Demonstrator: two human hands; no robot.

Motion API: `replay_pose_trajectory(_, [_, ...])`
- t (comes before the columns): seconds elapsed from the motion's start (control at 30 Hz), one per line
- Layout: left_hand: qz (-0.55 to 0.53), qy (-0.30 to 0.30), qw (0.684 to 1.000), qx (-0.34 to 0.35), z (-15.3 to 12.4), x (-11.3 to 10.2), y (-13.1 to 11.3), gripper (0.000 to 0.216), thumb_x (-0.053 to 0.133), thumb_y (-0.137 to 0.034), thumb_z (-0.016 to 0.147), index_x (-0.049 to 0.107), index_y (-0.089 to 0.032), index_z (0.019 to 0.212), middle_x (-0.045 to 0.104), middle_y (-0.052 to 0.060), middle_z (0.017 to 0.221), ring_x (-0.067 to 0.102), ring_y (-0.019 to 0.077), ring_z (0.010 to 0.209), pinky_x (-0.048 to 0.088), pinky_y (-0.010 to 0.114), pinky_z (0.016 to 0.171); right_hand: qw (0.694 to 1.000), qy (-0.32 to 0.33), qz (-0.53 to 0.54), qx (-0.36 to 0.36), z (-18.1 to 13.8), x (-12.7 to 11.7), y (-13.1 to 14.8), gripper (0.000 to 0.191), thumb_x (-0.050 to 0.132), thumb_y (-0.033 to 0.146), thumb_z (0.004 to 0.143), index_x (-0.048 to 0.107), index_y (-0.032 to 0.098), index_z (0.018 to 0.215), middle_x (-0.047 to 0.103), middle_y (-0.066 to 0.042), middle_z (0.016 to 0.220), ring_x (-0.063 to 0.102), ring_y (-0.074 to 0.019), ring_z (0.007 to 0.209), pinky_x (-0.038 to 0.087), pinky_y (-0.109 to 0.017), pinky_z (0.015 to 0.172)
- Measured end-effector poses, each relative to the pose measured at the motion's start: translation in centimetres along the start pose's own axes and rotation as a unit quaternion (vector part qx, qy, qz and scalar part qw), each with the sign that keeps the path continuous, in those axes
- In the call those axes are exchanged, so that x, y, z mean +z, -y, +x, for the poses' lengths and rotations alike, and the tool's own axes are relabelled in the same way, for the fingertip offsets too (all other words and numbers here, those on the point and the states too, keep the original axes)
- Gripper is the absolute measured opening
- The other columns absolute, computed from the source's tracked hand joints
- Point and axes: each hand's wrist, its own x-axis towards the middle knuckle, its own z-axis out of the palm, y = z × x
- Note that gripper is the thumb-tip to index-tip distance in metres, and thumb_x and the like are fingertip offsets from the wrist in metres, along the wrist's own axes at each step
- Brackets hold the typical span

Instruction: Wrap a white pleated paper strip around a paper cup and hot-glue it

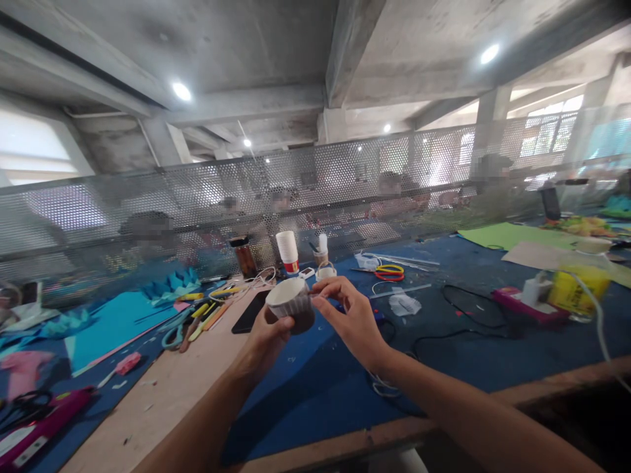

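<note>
My left hand (266, 338) is wrapped round a small pleated paper cup (292, 303), greyish outside and white within. The cup is tipped a little, its mouth partly facing me. Against its right side, my right hand (348, 312) has thumb and forefinger pinched together close to the rim. Whatever those fingertips may grip is too small to make out. Behind the cup stand a stack of paper cups (286, 249) and a small white tub (326, 271). A dark phone (251, 313) lies to the left of my hands.
Red-and-yellow scissors (389, 270) lie behind on the blue table. Blue paper (116, 325) and several tools are at left. A magenta power strip (532, 305) with cables sits at right. A perforated metal screen (340, 177) crosses the back, with people beyond.
</note>
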Motion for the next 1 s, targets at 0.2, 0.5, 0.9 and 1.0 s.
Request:
replay_pose_trajectory(0.2, [-0.011,0.01,1.0,-0.009,-0.2,0.3,-0.3,0.075,0.089,-0.033,0.066,0.062,-0.019,0.134,0.068,0.015,0.131,0.061,0.0387,0.125,0.048,0.049,0.104,0.999,-0.001,0.005,0.035,0.0,0.0,0.1,0.009,0.068,0.028,0.093,0.063,0.022,0.089,0.075,-0.005,0.103,0.071,-0.0199,0.1,0.053,-0.035,0.093])
replay_pose_trajectory(0.5, [-0.035,0.044,0.997,-0.046,-0.4,-0.2,0.0,0.046,0.076,-0.037,0.079,0.07,-0.02,0.121,0.073,0.012,0.123,0.063,0.0365,0.123,0.044,0.051,0.109,0.999,0.004,-0.04,-0.009,-0.1,-0.1,0.4,0.006,0.069,0.025,0.093,0.065,0.023,0.09,0.074,-0.003,0.096,0.069,-0.0194,0.095,0.052,-0.034,0.091])
replay_pose_trajectory(0.9, [0.02,0.044,0.998,-0.042,-0.6,0.2,-0.1,0.055,0.084,-0.052,0.07,0.076,-0.019,0.113,0.075,0.011,0.117,0.065,0.0347,0.113,0.051,0.042,0.095,0.998,0.006,-0.06,0.005,0.0,0.0,-0.5,0.007,0.068,0.027,0.093,0.066,0.022,0.089,0.07,-0.003,0.09,0.067,-0.0187,0.088,0.053,-0.032,0.085])
replay_pose_trajectory(1.0, [0.033,0.027,0.998,-0.044,-0.5,0.2,-0.1,0.053,0.085,-0.05,0.07,0.076,-0.02,0.113,0.074,0.01,0.117,0.066,0.0327,0.108,0.051,0.041,0.091,0.998,0.006,-0.05,0.022,0.1,0.1,-0.8,0.011,0.069,0.031,0.093,0.066,0.022,0.088,0.07,-0.002,0.087,0.067,-0.0178,0.083,0.054,-0.031,0.081])
